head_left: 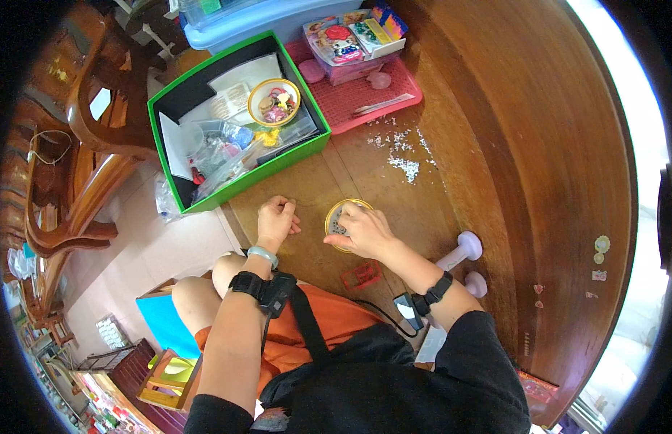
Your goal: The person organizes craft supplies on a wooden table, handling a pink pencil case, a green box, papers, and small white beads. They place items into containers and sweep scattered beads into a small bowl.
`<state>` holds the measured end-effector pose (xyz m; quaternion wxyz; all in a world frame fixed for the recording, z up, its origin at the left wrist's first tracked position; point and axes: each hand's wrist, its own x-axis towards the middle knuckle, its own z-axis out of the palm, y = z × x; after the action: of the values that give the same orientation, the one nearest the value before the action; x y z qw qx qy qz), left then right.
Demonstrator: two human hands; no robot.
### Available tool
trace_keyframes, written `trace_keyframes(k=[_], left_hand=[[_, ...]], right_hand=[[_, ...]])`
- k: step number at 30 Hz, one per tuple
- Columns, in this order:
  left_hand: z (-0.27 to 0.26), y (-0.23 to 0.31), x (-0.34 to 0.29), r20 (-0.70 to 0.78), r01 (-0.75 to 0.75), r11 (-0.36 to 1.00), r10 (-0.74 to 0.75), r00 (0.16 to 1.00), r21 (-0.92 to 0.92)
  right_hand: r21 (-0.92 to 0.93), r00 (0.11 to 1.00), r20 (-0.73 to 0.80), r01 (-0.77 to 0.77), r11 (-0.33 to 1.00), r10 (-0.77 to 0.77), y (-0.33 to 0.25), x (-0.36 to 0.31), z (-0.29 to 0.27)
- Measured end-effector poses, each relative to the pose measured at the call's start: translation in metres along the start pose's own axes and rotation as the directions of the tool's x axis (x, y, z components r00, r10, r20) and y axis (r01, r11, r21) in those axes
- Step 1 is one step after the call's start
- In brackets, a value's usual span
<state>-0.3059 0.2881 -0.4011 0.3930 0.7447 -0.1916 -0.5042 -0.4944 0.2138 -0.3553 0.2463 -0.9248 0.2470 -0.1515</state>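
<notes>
A small round bowl (328, 215) with a yellow rim sits on the wooden tabletop in front of me, with small dark pieces, like beads, on its pale bottom. My right hand (363, 230) reaches over it from the right, fingertips bent down inside and pressed together; what they pinch, if anything, is hidden. Just left of the bowl, apart from it, my left hand (278, 218) hovers with fingers curled and thumb against them. Anything it holds is too small to make out.
A green-edged box (258, 171) with bags and a bowl of trinkets stands at the far left. Behind the bowl are a red tray (407, 90) and scattered white beads (404, 168). A small red case (361, 275) lies nearby; a pale purple stand (460, 251) is to the right.
</notes>
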Motion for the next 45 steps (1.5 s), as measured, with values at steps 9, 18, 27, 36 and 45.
trace_keyframes(k=[9, 18, 27, 36, 45], left_hand=[[-0.001, -0.002, 0.001, 0.000, 0.024, 1.000, -0.024, 1.000, -0.009], [0.000, -0.001, 0.001, -0.006, 0.015, 1.000, -0.014, 1.000, 0.017], [0.002, 0.004, -0.002, -0.042, 0.022, 0.999, -0.020, 0.999, 0.044], [0.000, 0.000, 0.000, -0.023, 0.000, 0.999, 0.001, 1.000, 0.032], [-0.001, -0.001, 0.000, -0.016, -0.003, 1.000, 0.003, 1.000, 0.013]], right_hand=[[0.089, 0.921, -0.103, -0.368, 0.926, 0.376, 0.043, -0.016, -0.018], [-0.429, 0.672, -0.108, -0.696, 0.576, 0.733, 0.123, 0.003, -0.028], [-0.432, 0.764, -0.193, -0.630, 0.646, 0.616, 0.145, 0.006, 0.001], [-0.371, 0.814, -0.061, -0.556, 0.744, 0.578, 0.157, 0.003, -0.007], [0.102, 0.784, -0.279, -0.550, 0.829, 0.554, 0.130, 0.003, -0.023]])
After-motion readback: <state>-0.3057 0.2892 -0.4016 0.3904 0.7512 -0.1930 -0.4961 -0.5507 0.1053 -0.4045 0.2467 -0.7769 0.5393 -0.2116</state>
